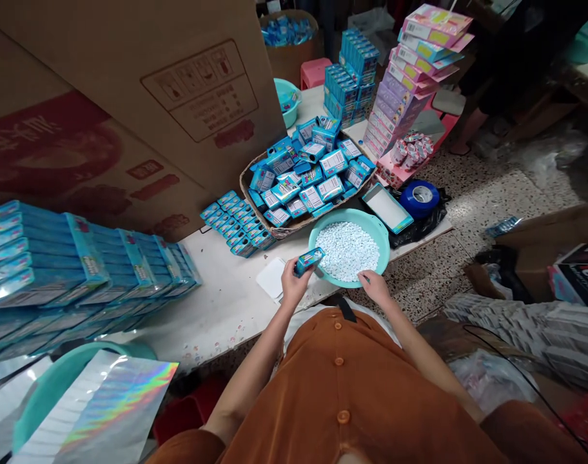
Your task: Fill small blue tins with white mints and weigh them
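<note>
My left hand (293, 283) is closed around a small blue box (310, 260), held tilted at the left rim of a mint-green basin (383, 240). Small white pellets (348, 250) fill much of that basin. At its near right rim, my right hand (376, 287) has its fingers pinched together over the edge; what they hold, if anything, is too small to make out. Behind the basin, an open cardboard tray (290, 230) is heaped with similar blue boxes (333, 163). A white flat piece (271, 278) lies on the table left of my left hand.
Rows of small blue boxes (236, 222) stand beside the tray. Stacked blue cartons (95, 264) line the left side before a large brown carton (192, 84). Blue tape (420, 198) and a tall stack of pink boxes (400, 96) occupy the table's right side.
</note>
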Action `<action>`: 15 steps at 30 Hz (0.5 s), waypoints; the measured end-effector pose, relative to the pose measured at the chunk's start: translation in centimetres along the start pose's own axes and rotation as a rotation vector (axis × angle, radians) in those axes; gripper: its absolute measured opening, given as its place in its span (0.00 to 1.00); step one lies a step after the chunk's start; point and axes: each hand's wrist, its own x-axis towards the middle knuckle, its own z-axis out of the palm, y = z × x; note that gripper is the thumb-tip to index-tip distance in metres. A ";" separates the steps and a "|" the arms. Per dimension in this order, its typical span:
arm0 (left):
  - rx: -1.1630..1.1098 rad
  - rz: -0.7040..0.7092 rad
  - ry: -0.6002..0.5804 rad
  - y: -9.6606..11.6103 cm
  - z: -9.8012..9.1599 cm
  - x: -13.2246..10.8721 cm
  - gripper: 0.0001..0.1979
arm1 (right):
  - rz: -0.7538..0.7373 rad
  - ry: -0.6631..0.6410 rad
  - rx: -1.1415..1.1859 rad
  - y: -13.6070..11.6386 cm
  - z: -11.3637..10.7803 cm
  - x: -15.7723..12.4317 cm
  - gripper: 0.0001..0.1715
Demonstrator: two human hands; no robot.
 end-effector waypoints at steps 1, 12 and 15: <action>-0.049 -0.045 0.009 -0.3 -0.2 -0.4 0.18 | -0.003 0.008 0.001 0.1 0.0 0.0 0.21; 0.036 -0.379 0.265 -9.4 -5.8 -4.1 0.21 | -0.026 0.012 -0.040 0.6 0.5 0.1 0.19; 0.104 -0.404 0.275 -11.6 -6.5 -4.3 0.21 | -0.029 -0.010 -0.050 0.6 0.4 0.1 0.19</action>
